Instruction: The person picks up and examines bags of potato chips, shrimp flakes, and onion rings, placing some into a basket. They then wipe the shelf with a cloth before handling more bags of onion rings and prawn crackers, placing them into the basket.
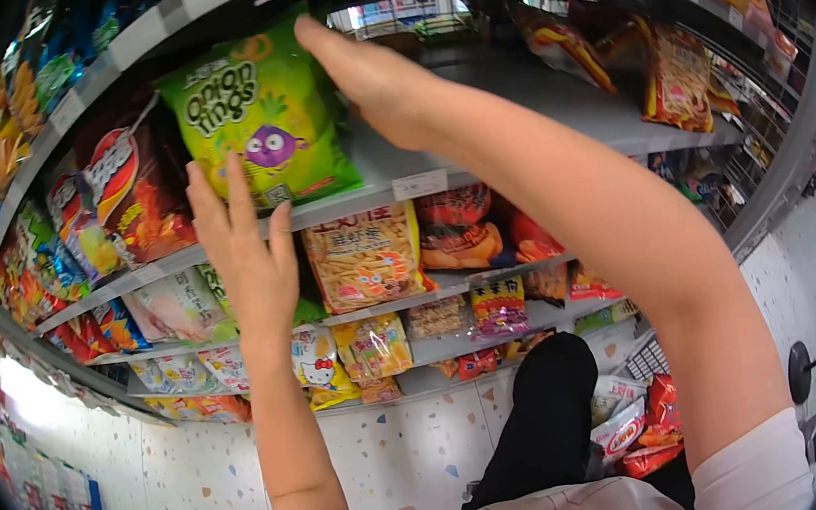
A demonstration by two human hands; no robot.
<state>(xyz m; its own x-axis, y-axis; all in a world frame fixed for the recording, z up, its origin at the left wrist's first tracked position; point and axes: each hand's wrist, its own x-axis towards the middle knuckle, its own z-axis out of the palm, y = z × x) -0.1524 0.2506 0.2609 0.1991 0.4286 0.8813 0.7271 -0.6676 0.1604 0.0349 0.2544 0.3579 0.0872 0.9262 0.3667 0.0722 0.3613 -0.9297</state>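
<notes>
A green bag of onion rings (295,102) stands upright on the upper grey shelf, tilted slightly to the left. My left hand (250,238) is in front of the bag's lower left part with its fingers spread, the fingertips at or touching the packet. Along the bag's upper right edge, my right hand (373,83) is seen edge-on, fingers stretched toward the top corner; some of them are hidden. Left of the green bag are dark red snack bags (130,186). A price tag (420,184) sits on the shelf edge below.
Lower shelves hold several snack bags, among them a shrimp-strip packet (365,260) and a Hello Kitty packet (317,361). More packets (678,78) lie at the shelf's right end. A basket (647,359) with red and white bags stands on the speckled floor (391,458) beside my knee.
</notes>
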